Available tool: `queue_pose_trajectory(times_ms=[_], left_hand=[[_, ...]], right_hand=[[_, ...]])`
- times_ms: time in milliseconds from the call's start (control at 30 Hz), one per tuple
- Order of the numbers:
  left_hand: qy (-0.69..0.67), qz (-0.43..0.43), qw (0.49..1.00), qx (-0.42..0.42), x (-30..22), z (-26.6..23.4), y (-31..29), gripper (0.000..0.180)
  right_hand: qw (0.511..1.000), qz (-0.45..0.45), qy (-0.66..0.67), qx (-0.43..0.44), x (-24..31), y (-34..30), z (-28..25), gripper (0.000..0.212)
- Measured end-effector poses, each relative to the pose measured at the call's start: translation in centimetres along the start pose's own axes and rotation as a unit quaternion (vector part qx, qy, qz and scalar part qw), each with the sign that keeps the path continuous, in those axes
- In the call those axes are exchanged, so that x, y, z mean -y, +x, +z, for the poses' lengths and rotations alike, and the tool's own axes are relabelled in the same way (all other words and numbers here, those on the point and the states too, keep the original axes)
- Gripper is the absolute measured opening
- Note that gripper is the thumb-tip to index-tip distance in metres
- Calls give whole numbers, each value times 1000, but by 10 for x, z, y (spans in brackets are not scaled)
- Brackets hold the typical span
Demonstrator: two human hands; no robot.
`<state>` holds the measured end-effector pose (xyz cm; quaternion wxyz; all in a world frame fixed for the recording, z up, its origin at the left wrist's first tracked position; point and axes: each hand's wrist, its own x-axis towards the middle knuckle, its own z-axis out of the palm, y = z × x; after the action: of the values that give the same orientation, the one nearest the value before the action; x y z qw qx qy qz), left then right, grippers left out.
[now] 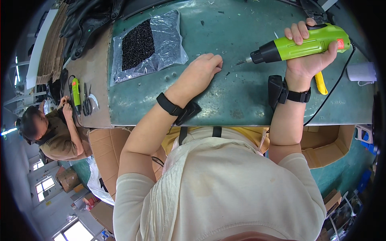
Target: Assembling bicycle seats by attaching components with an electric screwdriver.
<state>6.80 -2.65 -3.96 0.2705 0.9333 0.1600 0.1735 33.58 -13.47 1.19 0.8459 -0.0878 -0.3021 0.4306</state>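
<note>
In my right hand (pixel 311 64) is a bright green electric screwdriver (pixel 305 47) with a black nose. Its thin bit (pixel 240 63) points left across the green tabletop (pixel 229 94), toward my left hand. My left hand (pixel 203 72) rests low at the table with its fingers curled in; what they hold, if anything, is hidden. Just left of that hand lies a clear plastic bag (pixel 171 40) full of small black screws (pixel 138 44). A black strap with a black block sits on each of my wrists.
A black cord (pixel 335 90) runs from the screwdriver down over the table edge. Near it lie a yellow-handled tool (pixel 321 83) and a whitish ribbed cup (pixel 361 72). Black parts (pixel 86 30) and stacked cardboard (pixel 52 48) stand far left. A co-worker (pixel 60 134) sits at left beside another green screwdriver (pixel 76 92) and scissors (pixel 87 105).
</note>
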Motion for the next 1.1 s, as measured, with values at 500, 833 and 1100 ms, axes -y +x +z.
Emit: queue_pose_trajectory(times_ms=[500,833,1100], left_hand=[[-39,7,999,33,-29,13,-8,13],[-108,-3,994,37,-38,11,-20,16],[-94,-29,994,48,-35,13,-15,15]], right_hand=[[997,-54,-33,-52,11,-1,-4,69],[996,-54,-38,-60,13,-2,-2,67],[983,-114,-109,-94,-6,5,29,53]])
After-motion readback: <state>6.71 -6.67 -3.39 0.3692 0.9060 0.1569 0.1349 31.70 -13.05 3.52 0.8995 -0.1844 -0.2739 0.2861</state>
